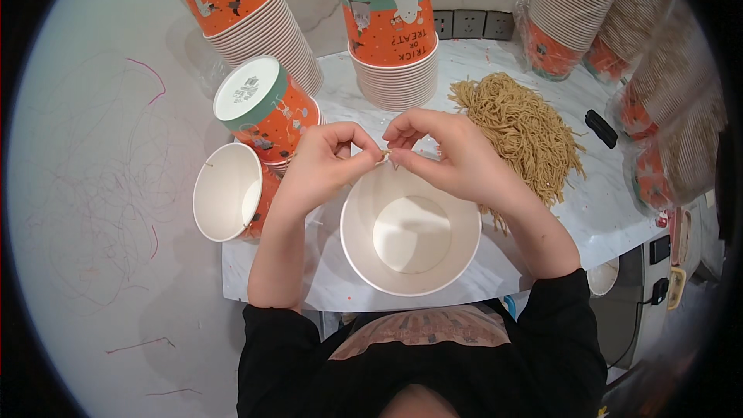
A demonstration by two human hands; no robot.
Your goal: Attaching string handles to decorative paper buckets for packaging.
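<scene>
in the head view, the white-lined bucket stands on the marbled table, open end up. at its twelve o'clock rim, the left hand has thumb and forefinger together on a tiny strand; the right hand meets it there, though i cannot tell whether its fingertips clamp it. a tan cord heap lies at two o'clock, upturned orange buckets at twelve.

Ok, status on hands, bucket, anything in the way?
Left hand pinching tiny piece, right hand beside it, at far rim of white-lined bucket. Bucket upright. Nothing blocking; cord pile near right forearm.
</scene>
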